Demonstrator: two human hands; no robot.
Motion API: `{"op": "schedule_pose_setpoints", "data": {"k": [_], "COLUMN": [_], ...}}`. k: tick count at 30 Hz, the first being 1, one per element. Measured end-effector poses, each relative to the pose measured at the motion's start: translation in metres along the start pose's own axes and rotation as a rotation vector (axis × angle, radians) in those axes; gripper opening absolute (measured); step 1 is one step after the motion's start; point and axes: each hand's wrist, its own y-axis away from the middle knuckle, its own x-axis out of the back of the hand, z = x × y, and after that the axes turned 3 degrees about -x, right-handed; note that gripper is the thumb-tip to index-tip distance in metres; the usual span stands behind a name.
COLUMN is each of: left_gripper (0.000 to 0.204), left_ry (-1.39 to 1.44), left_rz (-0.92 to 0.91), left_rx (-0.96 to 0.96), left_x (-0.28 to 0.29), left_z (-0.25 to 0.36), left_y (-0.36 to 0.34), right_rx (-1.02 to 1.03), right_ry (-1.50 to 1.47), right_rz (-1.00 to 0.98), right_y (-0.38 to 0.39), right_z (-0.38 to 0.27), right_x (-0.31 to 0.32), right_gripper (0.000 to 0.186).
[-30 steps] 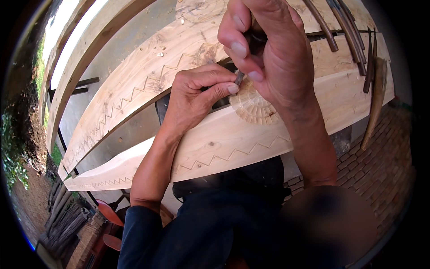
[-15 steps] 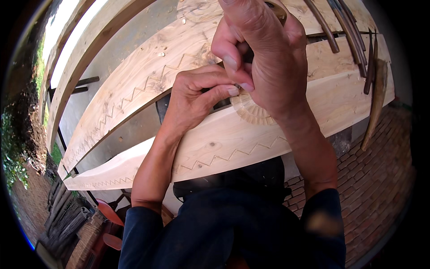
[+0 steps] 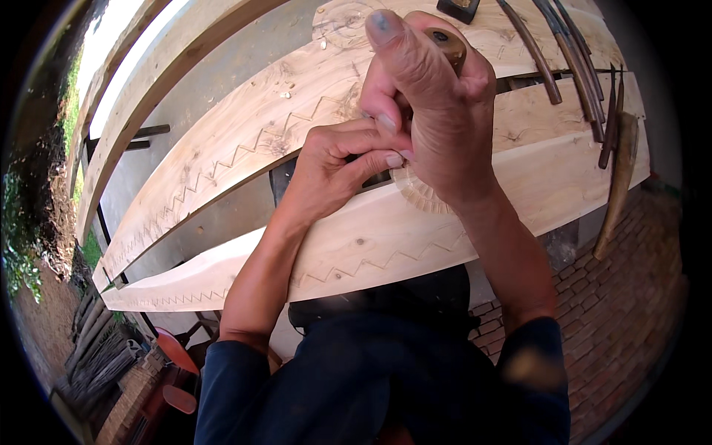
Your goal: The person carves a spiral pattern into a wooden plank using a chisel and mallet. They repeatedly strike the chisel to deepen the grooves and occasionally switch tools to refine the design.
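My right hand (image 3: 445, 111) is wrapped round the handle of a carving chisel (image 3: 448, 46), its rounded wooden butt showing above my fist, with the thumb stretched up beside it. Close against it, my left hand (image 3: 337, 167) pinches low down at the tool's shaft; the fingers hide most of the blade and its tip. Both hands are over the near long pale wooden board (image 3: 356, 248). A round carved pattern of radiating cuts (image 3: 424, 194) lies beneath them, partly covered by my right wrist. A zigzag line is cut along the board's near edge.
A second carved board (image 3: 230, 126) lies beyond, with a gap between the two and loose chips on it. Several wooden-handled tools (image 3: 569, 55) rest at the far right, beside a curved wooden piece (image 3: 619, 185). Curved timbers (image 3: 141, 89) rise at left; brick paving (image 3: 586, 311) is at right.
My right hand has tilted, so more of the chisel's butt shows. Both hands remain together at the carved round pattern. The whole view has shifted slightly.
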Motion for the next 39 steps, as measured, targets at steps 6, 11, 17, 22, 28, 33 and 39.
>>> {"op": "schedule_pose_setpoints", "data": {"k": [6, 11, 17, 22, 28, 33, 39], "left_gripper": [0.026, 0.027, 0.038, 0.05, 0.045, 0.045, 0.045], "left_ry": [-0.252, -0.626, -0.812, -1.0, -1.011, -1.022, -1.051], "left_rz": [0.009, 0.361, 0.245, 0.146, 0.111, 0.122, 0.11], "left_rx": [-0.069, -0.288, -0.453, -0.584, -0.656, -0.628, -0.61], "left_x": [-0.005, -0.045, -0.053, -0.051, -0.05, -0.048, -0.049], "left_z": [0.014, 0.015, 0.016, 0.009, 0.003, 0.001, 0.002], "left_y": [0.01, 0.02, 0.044, 0.067, 0.059, 0.06, 0.058], "right_rx": [0.008, -0.071, 0.128, 0.278, 0.299, 0.294, 0.287], "right_ry": [0.037, 0.0, -0.155, 0.043, 0.197, 0.132, 0.15], "right_rz": [-0.024, -0.013, -0.11, -0.381, -0.455, -0.452, -0.445], "right_y": [0.008, 0.006, 0.059, 0.117, 0.135, 0.132, 0.132], "right_z": [-0.004, -0.011, -0.036, -0.036, -0.028, -0.021, -0.018], "right_x": [-0.002, 0.004, 0.005, 0.027, 0.028, 0.028, 0.029], "right_gripper": [0.048, 0.046, 0.041, 0.046, 0.045, 0.045, 0.044]}}
